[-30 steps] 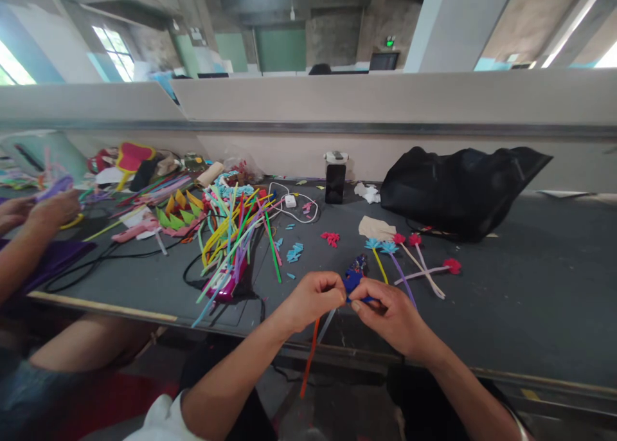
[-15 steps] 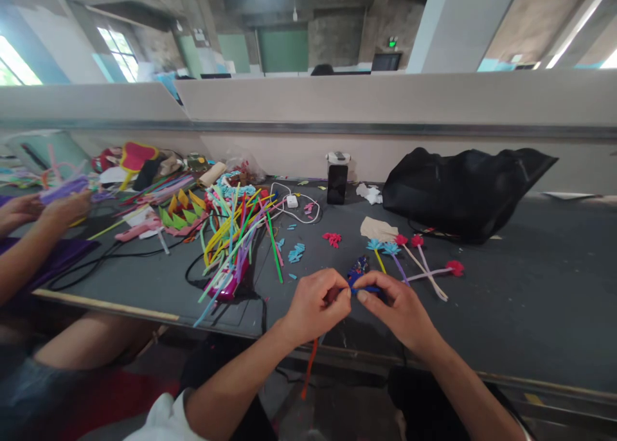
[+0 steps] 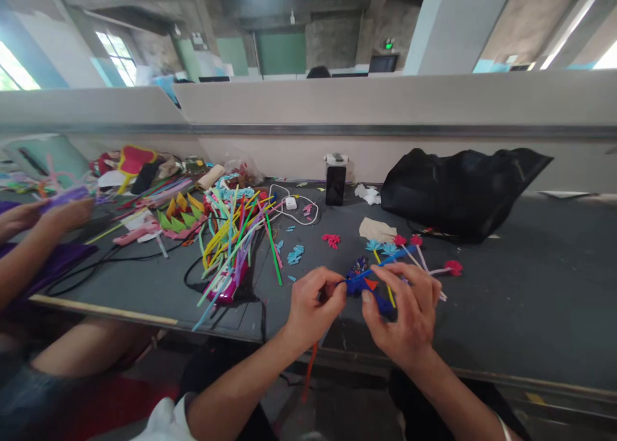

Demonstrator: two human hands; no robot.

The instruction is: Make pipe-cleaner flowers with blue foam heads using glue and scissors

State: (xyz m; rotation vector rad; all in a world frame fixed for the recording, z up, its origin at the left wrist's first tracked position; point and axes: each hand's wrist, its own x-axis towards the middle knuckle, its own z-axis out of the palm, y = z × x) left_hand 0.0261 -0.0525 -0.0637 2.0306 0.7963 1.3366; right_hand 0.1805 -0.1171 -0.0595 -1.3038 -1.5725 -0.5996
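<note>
Right hand [image 3: 406,309], shifted rightward, touches blue strip [image 3: 396,256]; green sign [image 3: 388,44] illegible.

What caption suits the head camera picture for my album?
Left hand and right hand at work on a blue craft piece, near pink and blue flowers.

Single head-worn view; looks forward, down across nearby table [image 3: 511,306] toward partition [image 3: 385,103].
</note>
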